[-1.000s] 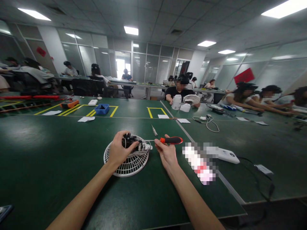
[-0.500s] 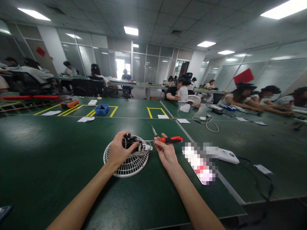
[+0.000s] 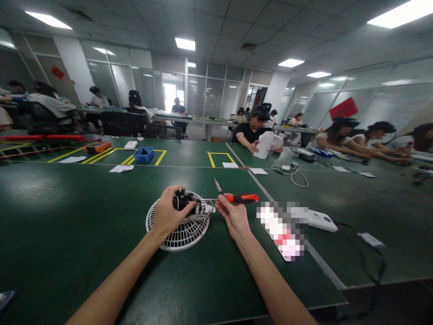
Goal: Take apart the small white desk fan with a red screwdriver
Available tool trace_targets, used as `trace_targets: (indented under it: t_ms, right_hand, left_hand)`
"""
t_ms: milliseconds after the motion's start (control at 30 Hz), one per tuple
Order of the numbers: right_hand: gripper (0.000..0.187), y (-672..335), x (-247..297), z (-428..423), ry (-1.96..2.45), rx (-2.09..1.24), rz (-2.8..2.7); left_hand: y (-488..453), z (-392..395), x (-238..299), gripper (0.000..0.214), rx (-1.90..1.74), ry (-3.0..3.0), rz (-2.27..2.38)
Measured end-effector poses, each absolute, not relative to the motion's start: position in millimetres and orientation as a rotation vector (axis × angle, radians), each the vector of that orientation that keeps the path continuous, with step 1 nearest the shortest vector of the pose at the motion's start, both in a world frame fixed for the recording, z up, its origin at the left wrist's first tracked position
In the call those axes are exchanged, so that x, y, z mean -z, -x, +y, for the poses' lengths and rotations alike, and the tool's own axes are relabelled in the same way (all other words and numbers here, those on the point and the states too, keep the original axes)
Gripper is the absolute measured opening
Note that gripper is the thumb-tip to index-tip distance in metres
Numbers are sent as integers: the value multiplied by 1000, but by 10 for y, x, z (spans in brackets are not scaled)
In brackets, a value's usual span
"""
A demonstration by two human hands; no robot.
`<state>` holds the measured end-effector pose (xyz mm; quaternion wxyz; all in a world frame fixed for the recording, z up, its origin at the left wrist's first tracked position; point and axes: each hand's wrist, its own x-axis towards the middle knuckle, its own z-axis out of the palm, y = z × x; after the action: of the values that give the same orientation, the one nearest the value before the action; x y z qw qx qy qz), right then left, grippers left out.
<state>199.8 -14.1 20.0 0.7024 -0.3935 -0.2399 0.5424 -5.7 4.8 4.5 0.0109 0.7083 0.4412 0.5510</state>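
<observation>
Green tabletop (image 3: 84,253) is spread across most of the frame, backed by glass partitions (image 3: 130,79) and seated people along the top. At the upper left, long red objects (image 3: 43,137) and an orange device (image 3: 97,147) are laid beyond the table seam. Right of these, a white box (image 3: 131,145) and a blue tray (image 3: 144,156) holding dark pieces are placed near yellow tape lines (image 3: 161,158). Just left of the frame's centre, a white fan grille (image 3: 186,237) is laid flat on the table, and a black motor assembly (image 3: 181,199) with pale wires is seen on top of it. That assembly is gripped by the left hand (image 3: 167,212), its fingers curled over the far side and its thumb laid along the near side. Near the centre, a small pointed tool (image 3: 217,185) is seen lying just beyond the right hand (image 3: 235,216). By that hand, closed with its fingertips around the shaft near the handle, a red-and-black screwdriver (image 3: 241,198) is held roughly level, its shaft pointed left at the assembly; whether its tip is seated in a screw cannot be told. Above and to the right, a white part (image 3: 264,145) is held by a co-worker (image 3: 245,134). At the lower right, a pixelated object (image 3: 282,234) and a white device (image 3: 321,220) are set on the table.
</observation>
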Motion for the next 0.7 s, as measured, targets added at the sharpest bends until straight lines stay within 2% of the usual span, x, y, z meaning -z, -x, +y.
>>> trace_targets:
  t_ms: [267, 600, 700]
  right_hand:
    - [66, -1986, -140, -109, 803, -1262, -364]
    - [61, -2027, -153, -63, 803, -1389, -302]
    - [53, -2010, -167, -74, 800, -1374, -336]
  left_hand:
    - [54, 51, -46, 45, -1733, -2209, 1377]
    - [60, 55, -43, 46, -1726, -2210, 1379]
    - [58, 51, -44, 46, -1722, -2214, 1378]
